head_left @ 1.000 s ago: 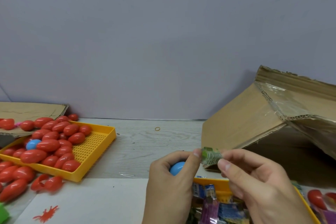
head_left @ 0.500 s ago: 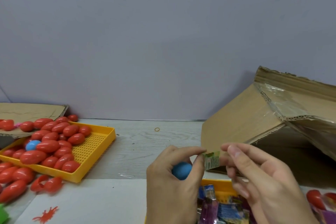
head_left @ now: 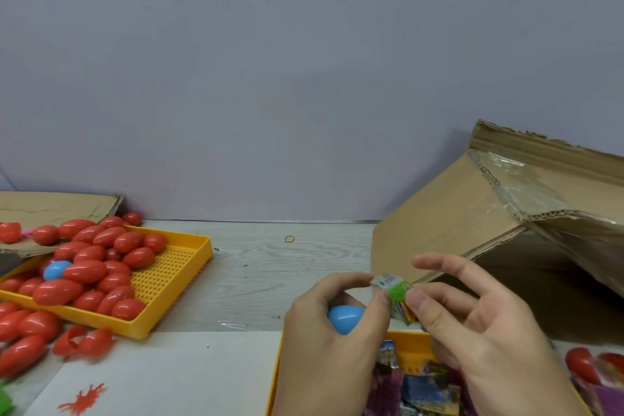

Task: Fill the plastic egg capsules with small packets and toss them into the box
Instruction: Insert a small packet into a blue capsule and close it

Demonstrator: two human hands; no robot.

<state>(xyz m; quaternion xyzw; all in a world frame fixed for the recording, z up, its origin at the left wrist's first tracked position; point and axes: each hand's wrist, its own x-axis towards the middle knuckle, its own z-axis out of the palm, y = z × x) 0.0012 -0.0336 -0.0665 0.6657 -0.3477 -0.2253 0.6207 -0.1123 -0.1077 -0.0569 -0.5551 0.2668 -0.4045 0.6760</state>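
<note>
My left hand point(head_left: 332, 341) cups a blue egg capsule point(head_left: 345, 317) in its palm, and its thumb and forefinger pinch one side of a small green packet point(head_left: 395, 294). My right hand point(head_left: 472, 331) pinches the packet's other side with its thumb, the other fingers spread. The packet is folded between the two hands, just above the capsule. The big cardboard box point(head_left: 472, 219) lies tilted at the right, its dark opening facing me behind my right hand. Under my hands, a yellow tray point(head_left: 410, 346) holds several colourful packets point(head_left: 422, 388).
A yellow perforated tray point(head_left: 175, 267) at the left is piled with several red egg capsules point(head_left: 98, 267) and one blue one point(head_left: 55, 269). More red capsules point(head_left: 23, 328) lie loose beside it. Flat cardboard point(head_left: 50, 209) sits far left. A rubber band point(head_left: 289, 239) lies on the table.
The packet has been folded and turned between both hands, moving slightly down towards the blue capsule. My right fingers have spread apart.
</note>
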